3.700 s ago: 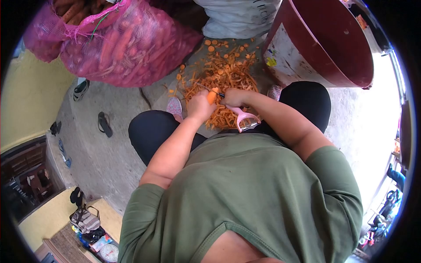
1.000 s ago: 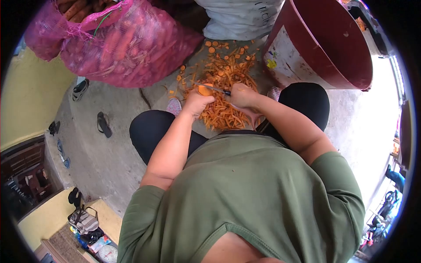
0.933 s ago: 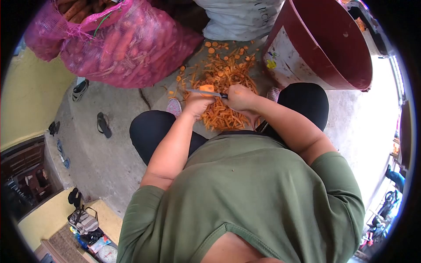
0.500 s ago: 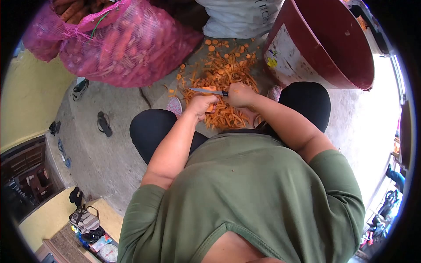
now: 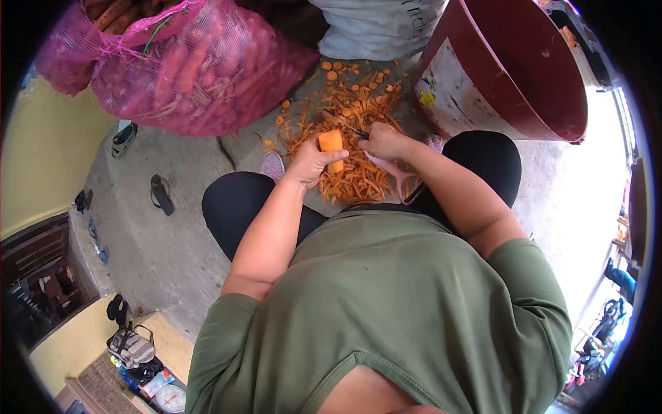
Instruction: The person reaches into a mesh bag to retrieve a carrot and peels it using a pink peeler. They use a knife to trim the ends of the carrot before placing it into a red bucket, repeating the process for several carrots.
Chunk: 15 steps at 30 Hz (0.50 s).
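Between my knees, my left hand (image 5: 310,163) is closed round a thick peeled carrot (image 5: 332,143), its orange top sticking up past the fingers. To its right my right hand (image 5: 383,141) grips the dark handle of a knife (image 5: 358,131), whose blade points up and left, apart from the carrot. The blade is hard to see against the orange peelings. A pile of carrot peelings (image 5: 355,181) lies on the floor under both hands, with cut round slices (image 5: 332,74) at its far end. A pink curved object (image 5: 393,169) shows below my right hand.
A pink mesh sack of carrots (image 5: 200,83) stands at the upper left. A white sack (image 5: 376,31) is at the top centre, beside a large dark red bucket (image 5: 465,90). Slippers (image 5: 162,194) lie on the concrete floor at the left.
The knife has come away from the carrot, and its blade has swung from pointing left to up-left. The carrot now stands more upright in my left hand. My right hand has shifted slightly right.
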Motion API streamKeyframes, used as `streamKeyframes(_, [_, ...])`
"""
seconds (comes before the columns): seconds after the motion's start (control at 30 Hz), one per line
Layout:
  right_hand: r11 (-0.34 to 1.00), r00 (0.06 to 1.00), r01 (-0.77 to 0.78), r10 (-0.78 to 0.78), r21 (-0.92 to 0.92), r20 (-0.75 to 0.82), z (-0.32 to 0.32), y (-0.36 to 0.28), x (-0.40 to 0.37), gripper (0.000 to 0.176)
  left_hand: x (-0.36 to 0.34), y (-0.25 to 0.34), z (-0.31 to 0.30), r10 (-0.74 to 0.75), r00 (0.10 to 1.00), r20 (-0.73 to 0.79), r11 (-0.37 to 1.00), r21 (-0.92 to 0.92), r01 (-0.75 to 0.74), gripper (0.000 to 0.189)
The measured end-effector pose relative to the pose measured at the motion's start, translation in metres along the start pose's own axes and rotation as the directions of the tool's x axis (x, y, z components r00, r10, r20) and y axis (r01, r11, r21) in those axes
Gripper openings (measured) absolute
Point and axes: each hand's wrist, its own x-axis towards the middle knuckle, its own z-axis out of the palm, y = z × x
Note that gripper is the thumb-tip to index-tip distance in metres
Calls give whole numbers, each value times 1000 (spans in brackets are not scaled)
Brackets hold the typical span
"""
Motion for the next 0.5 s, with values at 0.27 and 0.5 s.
streamKeyframes(0.27, [998, 997, -66, 66, -7, -30, -1, -25, -12, 39, 2, 0, 7, -7, 997, -72, 996, 87, 13, 19])
streamKeyframes(0.5, [989, 988, -147, 146, 18, 59, -9, -26, -11, 38, 4, -10, -4, -6, 1000, -18, 1000, 18, 7, 24])
